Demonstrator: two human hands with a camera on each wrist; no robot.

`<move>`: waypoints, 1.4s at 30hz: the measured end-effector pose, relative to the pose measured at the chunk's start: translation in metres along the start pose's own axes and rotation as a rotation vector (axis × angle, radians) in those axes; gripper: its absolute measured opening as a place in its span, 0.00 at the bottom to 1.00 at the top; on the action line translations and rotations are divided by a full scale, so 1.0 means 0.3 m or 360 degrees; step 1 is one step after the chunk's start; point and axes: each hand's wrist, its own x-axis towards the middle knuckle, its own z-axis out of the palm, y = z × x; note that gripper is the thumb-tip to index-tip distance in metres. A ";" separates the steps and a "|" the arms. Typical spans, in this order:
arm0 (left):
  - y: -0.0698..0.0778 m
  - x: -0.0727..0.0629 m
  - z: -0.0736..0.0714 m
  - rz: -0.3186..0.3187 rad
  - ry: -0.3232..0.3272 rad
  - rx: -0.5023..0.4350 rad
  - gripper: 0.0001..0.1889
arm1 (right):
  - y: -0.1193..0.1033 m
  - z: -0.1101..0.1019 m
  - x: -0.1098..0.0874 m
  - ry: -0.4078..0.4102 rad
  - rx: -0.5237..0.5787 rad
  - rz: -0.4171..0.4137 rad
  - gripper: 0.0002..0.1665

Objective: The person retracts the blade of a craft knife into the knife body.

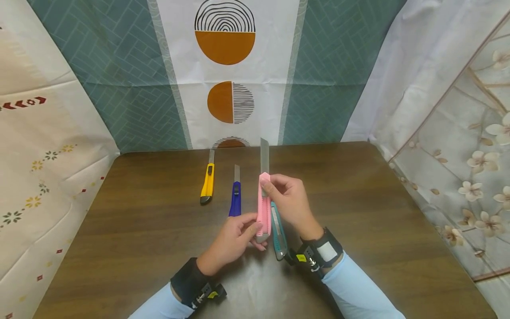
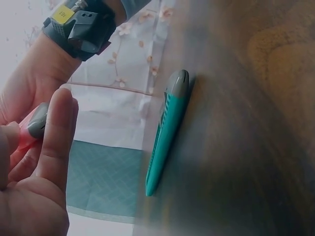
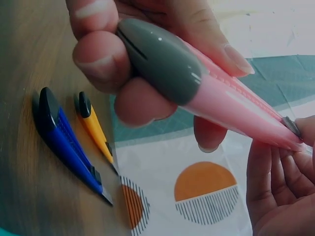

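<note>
1. Pink cutter (image 1: 264, 210): one, grey-ended, held above the table between both hands; long blade out, pointing away from the person.
2. Left hand (image 1: 235, 235): pinches the pink cutter near its grey end, thumb on top, fingers beneath.
3. Right hand (image 1: 294, 201): narrow grip on the pink cutter near the blade end, thumb at the grey slider.
4. Teal cutter (image 1: 280, 237): one, grey-ended, lying on the table below the right hand.
5. Blue cutter (image 1: 236, 197): one, blade out, on the table just beyond the left hand.
6. Yellow cutter (image 1: 207, 184): one, black-ended, blade out, left of the blue cutter.
7. Table (image 1: 151, 248): brown, wood-grained.
8. Cloth (image 1: 271, 57): green and white, orange motifs, hanging behind the table.
9. Wristbands (image 1: 187, 279): two, black, above light-blue sleeves (image 1: 360, 288).
</note>
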 end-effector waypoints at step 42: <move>0.014 0.000 -0.002 0.0016 0.0060 0.0000 0.14 | 0.000 -0.008 0.009 -0.0061 -0.0043 0.0177 0.15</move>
